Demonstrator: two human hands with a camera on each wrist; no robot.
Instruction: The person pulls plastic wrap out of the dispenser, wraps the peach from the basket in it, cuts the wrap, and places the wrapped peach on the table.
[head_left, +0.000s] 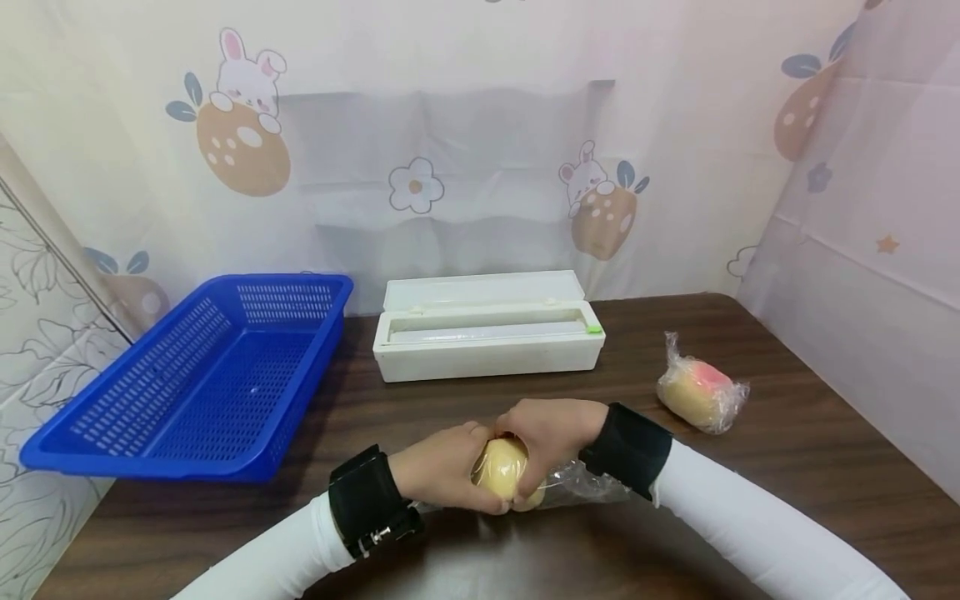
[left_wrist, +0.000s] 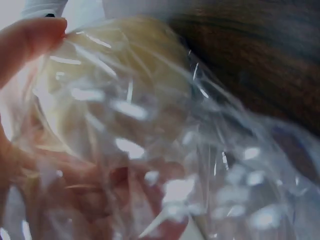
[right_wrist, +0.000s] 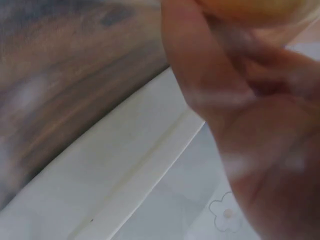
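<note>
A pale yellow round fruit (head_left: 501,469) sits between both hands near the front of the dark wooden table (head_left: 787,450), with clear cling film (head_left: 572,483) bunched around it. My left hand (head_left: 442,467) cups the fruit from the left. My right hand (head_left: 546,433) curls over its top and right side. In the left wrist view the film (left_wrist: 210,165) covers the yellow fruit (left_wrist: 115,85) and my fingers (left_wrist: 30,37). The right wrist view is blurred: my palm and fingers (right_wrist: 240,100) wrap the fruit (right_wrist: 255,7).
A white cling-film dispenser box (head_left: 487,329) stands open behind the hands. An empty blue plastic basket (head_left: 206,375) lies at the left, overhanging the table edge. A second fruit wrapped in film (head_left: 701,390) rests at the right. Patterned curtains close in the back and sides.
</note>
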